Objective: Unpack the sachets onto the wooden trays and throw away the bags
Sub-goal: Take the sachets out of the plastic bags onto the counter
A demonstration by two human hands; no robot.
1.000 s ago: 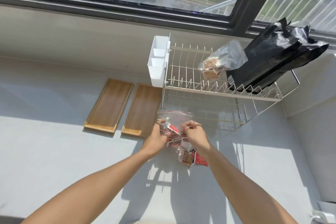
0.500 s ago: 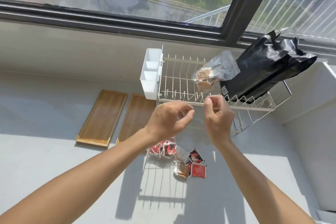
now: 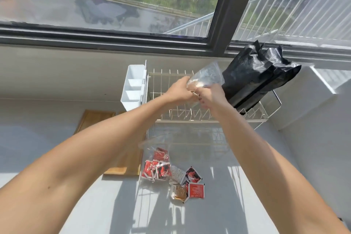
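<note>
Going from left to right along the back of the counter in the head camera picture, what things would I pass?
Wooden tray → white plastic caddy → wire dish rack → clear bag held by both hands → black bag.

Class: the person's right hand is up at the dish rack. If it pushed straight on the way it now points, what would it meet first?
The right hand already grips the clear bag. Beyond it along the forearm's line come the rack's back wires, then probably the wall; depth is unclear.
</note>
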